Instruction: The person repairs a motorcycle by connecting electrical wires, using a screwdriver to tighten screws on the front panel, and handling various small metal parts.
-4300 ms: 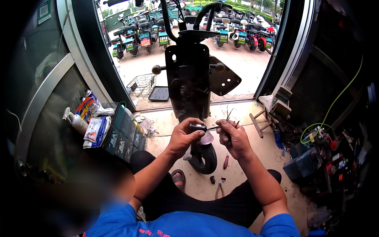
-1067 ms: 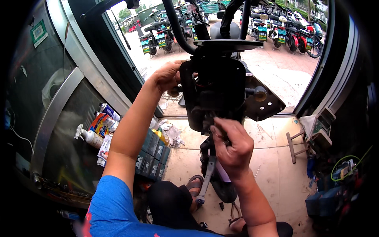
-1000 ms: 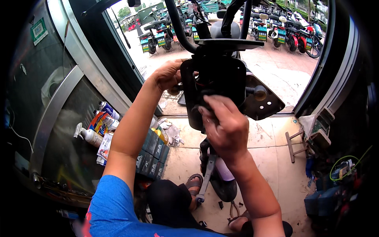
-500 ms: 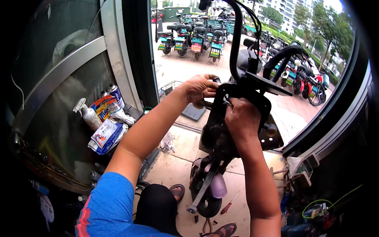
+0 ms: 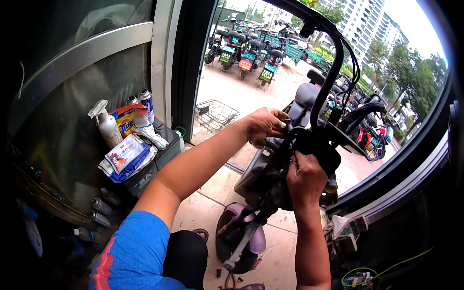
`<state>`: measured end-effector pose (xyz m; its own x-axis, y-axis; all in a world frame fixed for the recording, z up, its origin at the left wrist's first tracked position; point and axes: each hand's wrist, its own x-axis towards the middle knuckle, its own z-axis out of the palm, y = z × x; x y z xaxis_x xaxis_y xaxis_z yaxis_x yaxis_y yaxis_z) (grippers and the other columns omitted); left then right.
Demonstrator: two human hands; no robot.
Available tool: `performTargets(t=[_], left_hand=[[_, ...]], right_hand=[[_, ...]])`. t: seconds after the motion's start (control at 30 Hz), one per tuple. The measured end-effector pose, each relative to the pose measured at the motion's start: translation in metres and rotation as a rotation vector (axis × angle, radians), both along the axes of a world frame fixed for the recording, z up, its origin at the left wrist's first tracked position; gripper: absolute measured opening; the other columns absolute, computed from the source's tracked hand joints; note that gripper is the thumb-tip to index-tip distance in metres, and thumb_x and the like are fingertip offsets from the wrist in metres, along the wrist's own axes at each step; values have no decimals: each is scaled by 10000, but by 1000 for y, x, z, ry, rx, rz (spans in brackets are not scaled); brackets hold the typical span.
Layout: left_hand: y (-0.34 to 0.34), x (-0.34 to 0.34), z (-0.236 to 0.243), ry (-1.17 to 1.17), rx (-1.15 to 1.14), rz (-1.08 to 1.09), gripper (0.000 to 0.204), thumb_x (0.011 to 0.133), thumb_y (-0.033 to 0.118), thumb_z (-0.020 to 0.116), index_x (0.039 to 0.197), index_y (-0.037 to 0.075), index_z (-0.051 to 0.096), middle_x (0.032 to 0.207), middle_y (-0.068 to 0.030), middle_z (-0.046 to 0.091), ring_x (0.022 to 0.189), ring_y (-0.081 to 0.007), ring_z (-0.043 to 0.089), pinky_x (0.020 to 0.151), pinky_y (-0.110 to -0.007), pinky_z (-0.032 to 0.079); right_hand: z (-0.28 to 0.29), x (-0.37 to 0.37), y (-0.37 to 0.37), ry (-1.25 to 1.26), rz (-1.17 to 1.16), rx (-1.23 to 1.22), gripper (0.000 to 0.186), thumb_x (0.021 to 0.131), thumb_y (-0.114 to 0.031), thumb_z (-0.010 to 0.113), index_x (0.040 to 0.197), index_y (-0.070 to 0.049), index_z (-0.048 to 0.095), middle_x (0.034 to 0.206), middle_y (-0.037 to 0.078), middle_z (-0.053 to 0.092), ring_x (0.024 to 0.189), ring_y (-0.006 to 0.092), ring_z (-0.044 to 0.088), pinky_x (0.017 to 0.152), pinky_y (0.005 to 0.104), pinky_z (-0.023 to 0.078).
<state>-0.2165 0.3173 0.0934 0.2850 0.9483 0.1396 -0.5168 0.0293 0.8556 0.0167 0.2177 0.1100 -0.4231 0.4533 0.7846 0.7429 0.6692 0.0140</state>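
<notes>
Bare floor (image 5: pixel 191 215) lies free between the right edge of the dark boxes (image 5: pixel 164 157) and the black wheel (image 5: pixel 224 244). Over the right hand (image 5: pixel 306 180), a curved bar (image 5: pixel 335 63), cables (image 5: pixel 354 72) and a flat plate (image 5: pixel 345 138) block the way up; left of the left hand (image 5: pixel 265 123) (close to the black bracket (image 5: pixel 316 145)), space opens toward the door frame (image 5: pixel 187 87).

daylight glares from a white sky (image 5: pixel 411 17), bent edges dark.

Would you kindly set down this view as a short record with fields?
Left hand: fingers at the left edge of the black panel; any held item unclear
Right hand: fingers curled at the panel's near side; grip contents hidden
Indoors: white spray bottle on the left
Floor: red screwdriver beside the black wheel
Outdoors: wire basket, parked scooters
</notes>
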Motion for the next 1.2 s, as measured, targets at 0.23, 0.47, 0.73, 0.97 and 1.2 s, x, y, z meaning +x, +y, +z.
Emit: performTargets(t=[0.23, 0.47, 0.73, 0.97, 1.2], left_hand=[[-1, 6, 2, 41, 9, 48, 365, 962, -31, 623, 1325, -32, 593, 1087, -149, 713, 968, -249, 744, 890, -409, 638], [-13, 15, 10, 302, 112, 47, 393, 901, -50, 580, 1287, -51, 653, 1115, -113, 731, 927, -191, 731, 875, -320, 599], [-14, 15, 21, 359, 32, 15, 428, 917, 73, 768, 1330, 5, 679, 1100, -63, 771, 913, -144, 753, 758, -332, 639], [-30, 25, 40, 478, -56, 34, 371, 956, 152, 778, 1284, -3, 700, 999, -48, 769, 812, -117, 725, 675, -299, 590], [-18, 19, 29, 545, 11, 88, 422, 898, 209, 828, 1266, 36, 714, 928, -29, 758, 761, -86, 696, 489, -242, 407]], right_hand=[[0, 0, -6, 45, 28, -35, 187, 892, -100, 731, 1064, -79, 800, 828, 105, 678, 707, 317, 688, 635, 406, 551], [-4, 11, -6, 163, 64, -57, 160, 891, -117, 752, 1039, -96, 808, 830, 86, 690, 690, 302, 688, 629, 387, 546], [-16, 16, -2, 275, 49, -89, 148, 874, -125, 747, 1007, -94, 803, 844, 83, 716, 709, 296, 705, 633, 376, 560], [-20, 24, 1, 393, 82, -122, 161, 842, -93, 761, 996, -67, 800, 834, 107, 718, 732, 303, 718, 659, 372, 567], [-22, 24, 4, 474, 119, -157, 157, 823, -59, 783, 980, -49, 794, 841, 114, 731, 736, 290, 733, 661, 347, 572]])
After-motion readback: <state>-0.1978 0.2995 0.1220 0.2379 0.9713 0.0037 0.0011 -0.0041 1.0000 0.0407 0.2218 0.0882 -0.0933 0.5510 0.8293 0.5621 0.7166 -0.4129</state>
